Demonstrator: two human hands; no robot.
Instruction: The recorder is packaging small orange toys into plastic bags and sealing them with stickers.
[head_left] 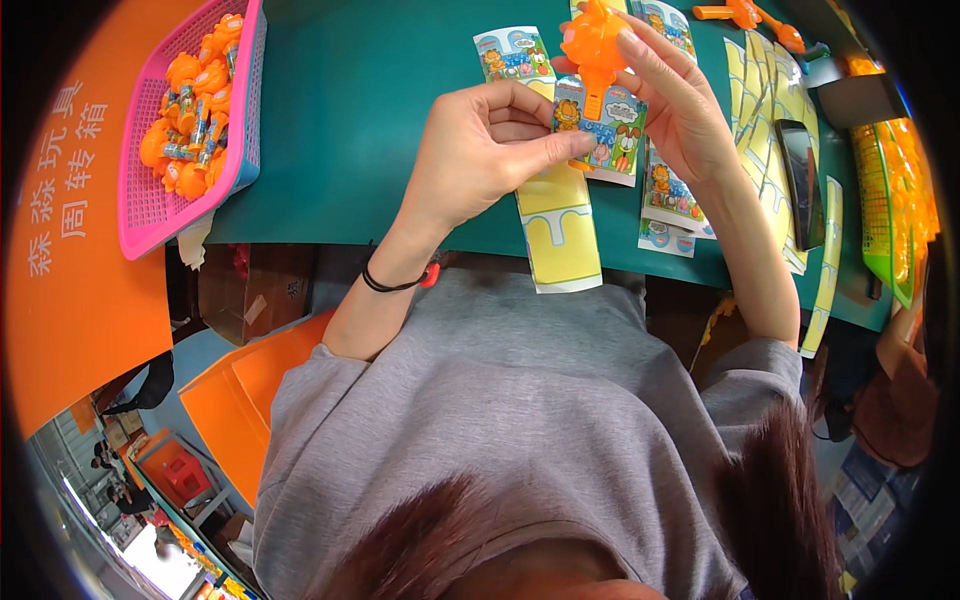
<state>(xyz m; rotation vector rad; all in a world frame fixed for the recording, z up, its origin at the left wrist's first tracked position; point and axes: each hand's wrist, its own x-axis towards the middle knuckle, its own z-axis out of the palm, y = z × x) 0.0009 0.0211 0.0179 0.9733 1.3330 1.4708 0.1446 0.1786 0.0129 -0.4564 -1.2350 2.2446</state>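
Observation:
My right hand (690,120) grips an orange plastic toy (594,42) by its rounded, figure-shaped head. The toy's narrow stem points down over a printed cartoon sticker (622,140). Between the thumb and fingers of my left hand (468,150) the sticker is pinched at its left edge; whether the stem touches it, I cannot tell. Beneath that hand lies a yellow backing strip (562,245), its lower end reaching past the table's near edge. Another printed sticker (512,55) sits just beyond my left fingers, and more stickers (672,195) lie below my right palm.
On the left, a pink basket (140,225) holds several orange toys with printed stems. Yellow backing strips (765,110) and a dark phone-like object (798,185) lie at right, beside a yellow-green basket (877,215) of orange parts. More orange pieces (742,14) rest on the green table (345,150).

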